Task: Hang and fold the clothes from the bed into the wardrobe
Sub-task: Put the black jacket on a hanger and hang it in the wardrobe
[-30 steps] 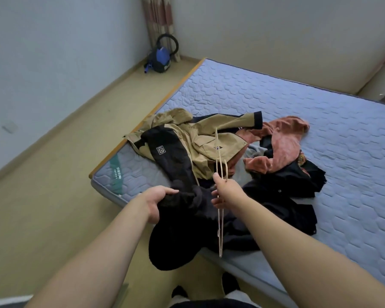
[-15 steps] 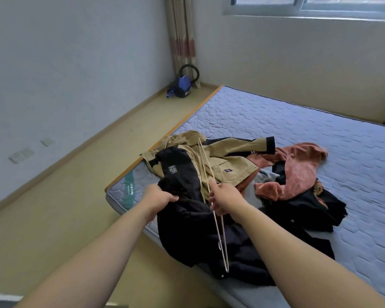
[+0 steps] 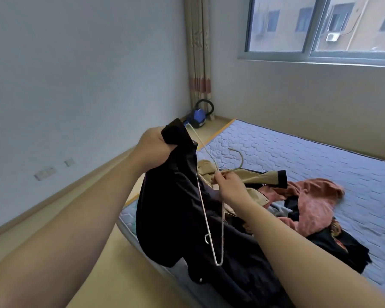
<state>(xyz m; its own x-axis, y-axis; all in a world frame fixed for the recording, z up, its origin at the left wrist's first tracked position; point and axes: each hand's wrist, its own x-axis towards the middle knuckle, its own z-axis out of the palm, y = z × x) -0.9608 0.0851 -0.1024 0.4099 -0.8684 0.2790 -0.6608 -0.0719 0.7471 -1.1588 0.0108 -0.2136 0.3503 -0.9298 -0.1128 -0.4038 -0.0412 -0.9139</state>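
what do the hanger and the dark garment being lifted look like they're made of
Hanger: thin wire, probably metal with a white matte coating; the rod is very slim with tight bends and a small notch hook. Dark garment: soft woven fabric, near-black and matte; it drapes in loose folds from the left hand. The exact fibre cannot be told.

Black garment (image 3: 171, 210) lifted, hanging off bed (image 3: 320, 165), thin white wire hanger (image 3: 209, 210) against it

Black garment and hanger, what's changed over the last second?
The left hand lifted the black garment up off the bed; the right hand raised the white hanger alongside it. Both grips held. The tan jacket and pink garment stayed put.
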